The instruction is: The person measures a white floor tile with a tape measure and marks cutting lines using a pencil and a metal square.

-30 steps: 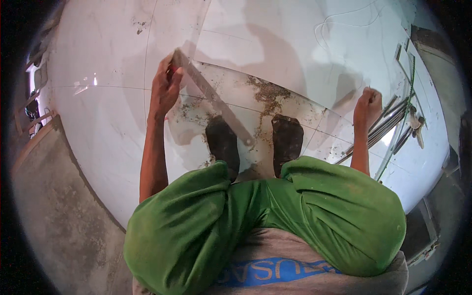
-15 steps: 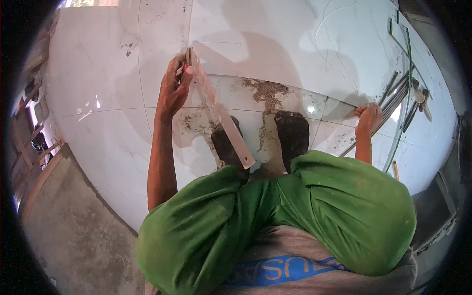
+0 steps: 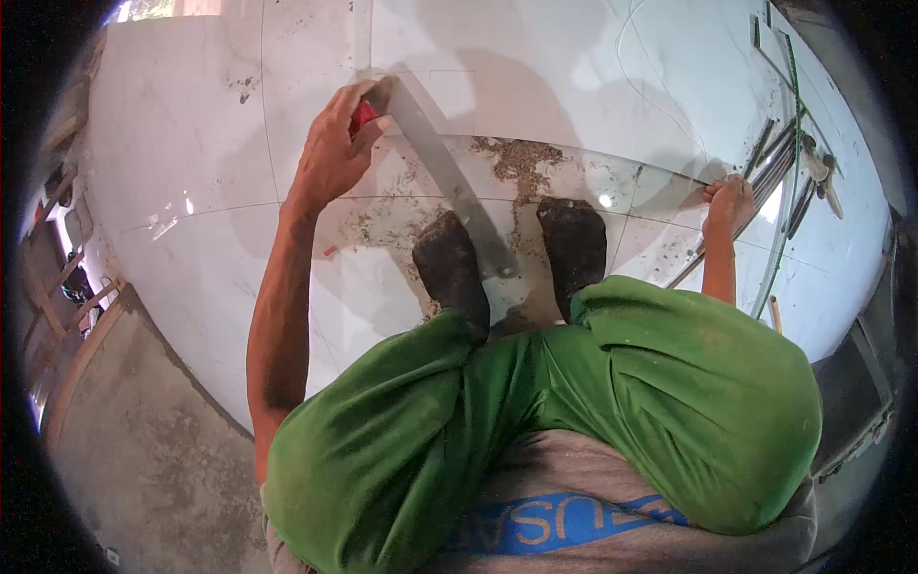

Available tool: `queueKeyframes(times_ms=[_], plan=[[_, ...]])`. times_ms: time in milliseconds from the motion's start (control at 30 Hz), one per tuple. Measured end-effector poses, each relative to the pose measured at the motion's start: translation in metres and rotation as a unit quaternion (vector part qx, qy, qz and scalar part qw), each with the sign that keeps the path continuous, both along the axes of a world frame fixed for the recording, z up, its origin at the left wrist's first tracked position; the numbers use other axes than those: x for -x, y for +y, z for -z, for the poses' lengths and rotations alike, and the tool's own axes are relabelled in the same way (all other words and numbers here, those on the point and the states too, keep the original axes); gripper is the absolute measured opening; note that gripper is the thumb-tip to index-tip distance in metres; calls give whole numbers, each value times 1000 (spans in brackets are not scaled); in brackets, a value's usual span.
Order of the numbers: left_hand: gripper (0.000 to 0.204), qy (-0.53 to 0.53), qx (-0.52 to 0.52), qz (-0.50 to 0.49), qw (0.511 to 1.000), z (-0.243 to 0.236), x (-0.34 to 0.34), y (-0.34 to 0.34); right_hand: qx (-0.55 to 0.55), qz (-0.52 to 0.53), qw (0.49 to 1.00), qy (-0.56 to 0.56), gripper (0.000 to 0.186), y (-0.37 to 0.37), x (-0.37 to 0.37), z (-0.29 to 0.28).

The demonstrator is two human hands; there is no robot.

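Note:
My left hand is closed around the red handle of what looks like a try square. Its long, flat metal blade slants from the hand toward my feet and is smeared by motion. Beneath it lie white marbled floor tiles and the near edge of a large white tile. Over on the right, my right hand has its fingers pinched together at the right end of that edge. Whether they grip the tile or something thin is hidden.
My dark-covered feet stand on the tiles beside crumbly debris. At the right lie several thin metal strips, a green strip and a pale cord. Bare concrete borders the tiles at lower left.
The blade has turned and shifted in my left hand, its near end moving farther from me, and it now looks darker and blurred. My right hand stays by the tile's edge.

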State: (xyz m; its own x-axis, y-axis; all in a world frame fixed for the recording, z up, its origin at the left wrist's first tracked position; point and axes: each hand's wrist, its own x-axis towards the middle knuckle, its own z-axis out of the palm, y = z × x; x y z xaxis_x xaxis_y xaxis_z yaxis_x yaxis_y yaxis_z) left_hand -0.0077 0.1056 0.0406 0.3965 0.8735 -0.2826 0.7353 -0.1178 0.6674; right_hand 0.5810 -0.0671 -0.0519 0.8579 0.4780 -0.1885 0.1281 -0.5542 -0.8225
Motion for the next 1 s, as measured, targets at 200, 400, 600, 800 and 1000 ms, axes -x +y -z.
queueKeyframes(times_ms=[200, 400, 600, 800, 1000], plan=[[42, -199, 152, -316, 915, 15, 5, -51, 32, -61, 975, -211, 25, -7, -10, 1], [33, -496, 221, -510, 667, 38, -51, -109, 41, -439, 897, 26, 31, 58, 165, -60], [27, -548, 261, -504, 614, 52, -76, -120, 29, -620, 757, 205, 30, 74, 286, -67], [22, -582, 164, -479, 637, 20, -85, -107, 68, -546, 781, 296, 39, 76, 307, -56], [28, -300, -173, -416, 841, -18, -52, -77, -2, -525, 814, 248, 41, 100, 288, -79]])
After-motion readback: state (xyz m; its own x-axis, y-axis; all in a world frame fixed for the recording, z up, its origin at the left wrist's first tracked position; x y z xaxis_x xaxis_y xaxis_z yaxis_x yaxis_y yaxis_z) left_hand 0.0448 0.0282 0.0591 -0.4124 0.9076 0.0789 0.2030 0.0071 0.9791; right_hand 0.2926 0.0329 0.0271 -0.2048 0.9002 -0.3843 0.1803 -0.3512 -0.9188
